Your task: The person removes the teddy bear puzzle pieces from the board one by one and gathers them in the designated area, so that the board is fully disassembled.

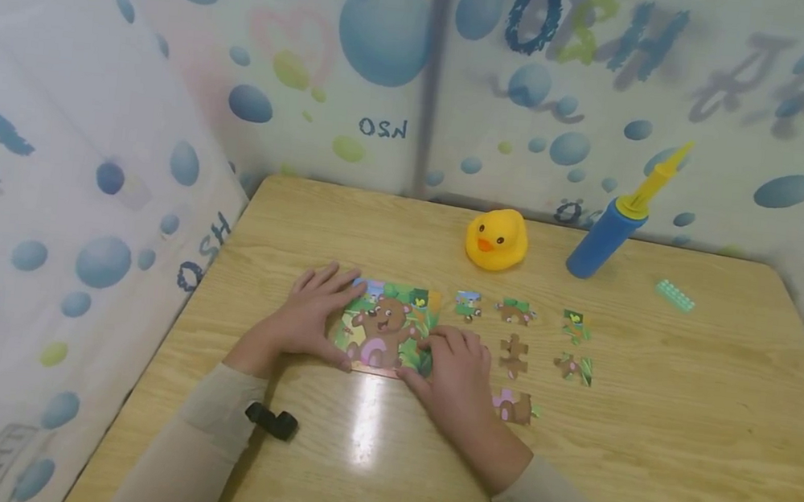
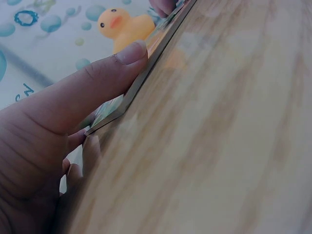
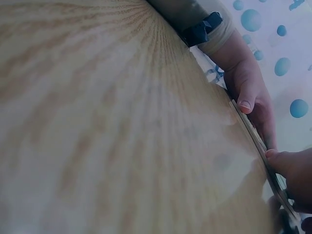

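A thin rectangular puzzle board with a brown bear picture lies on the table between both hands in the head view. My left hand holds its left side, fingers spread near the top corner and thumb at the bottom corner. On the right side, my right hand grips the board, its thumb at the bottom edge. The left wrist view has the left thumb against the board's edge. Several loose jigsaw pieces lie to the right of the board, one partly behind the right hand.
A yellow rubber duck sits behind the board. To its right stands a blue hand pump with a yellow nozzle. A mint-green toy brick lies farther right on the wooden table. Patterned curtains border the table's back and left.
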### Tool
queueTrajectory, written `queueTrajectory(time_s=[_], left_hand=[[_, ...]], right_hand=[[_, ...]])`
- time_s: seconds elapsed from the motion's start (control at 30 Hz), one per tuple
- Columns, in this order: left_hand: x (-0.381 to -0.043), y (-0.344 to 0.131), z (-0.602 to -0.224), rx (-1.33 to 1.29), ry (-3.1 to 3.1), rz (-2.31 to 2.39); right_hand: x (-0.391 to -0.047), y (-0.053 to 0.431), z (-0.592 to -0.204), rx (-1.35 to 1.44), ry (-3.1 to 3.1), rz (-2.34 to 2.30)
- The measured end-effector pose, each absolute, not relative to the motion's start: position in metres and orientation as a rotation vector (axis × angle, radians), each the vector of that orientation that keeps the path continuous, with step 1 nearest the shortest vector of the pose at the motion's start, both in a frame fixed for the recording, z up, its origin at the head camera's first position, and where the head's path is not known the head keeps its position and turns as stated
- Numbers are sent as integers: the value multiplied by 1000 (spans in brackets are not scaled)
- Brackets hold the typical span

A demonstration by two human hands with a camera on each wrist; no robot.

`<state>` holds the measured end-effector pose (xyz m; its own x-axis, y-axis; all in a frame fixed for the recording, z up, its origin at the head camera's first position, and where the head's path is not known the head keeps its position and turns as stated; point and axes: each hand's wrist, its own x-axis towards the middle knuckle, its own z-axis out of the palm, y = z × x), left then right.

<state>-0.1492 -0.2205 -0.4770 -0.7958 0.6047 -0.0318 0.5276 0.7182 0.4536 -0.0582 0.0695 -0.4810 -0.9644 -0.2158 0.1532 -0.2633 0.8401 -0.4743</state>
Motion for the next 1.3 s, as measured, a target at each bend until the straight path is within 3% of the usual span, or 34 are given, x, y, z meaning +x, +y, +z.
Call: queueTrajectory(time_s=[0.57, 1.3], left_hand=[[-150, -221, -481, 911, 2745, 642], [-149, -221, -478, 917, 2747, 630]], right_hand=[[-58, 70, -486, 496, -2772, 962], [-57, 80, -491, 687, -2500, 849]])
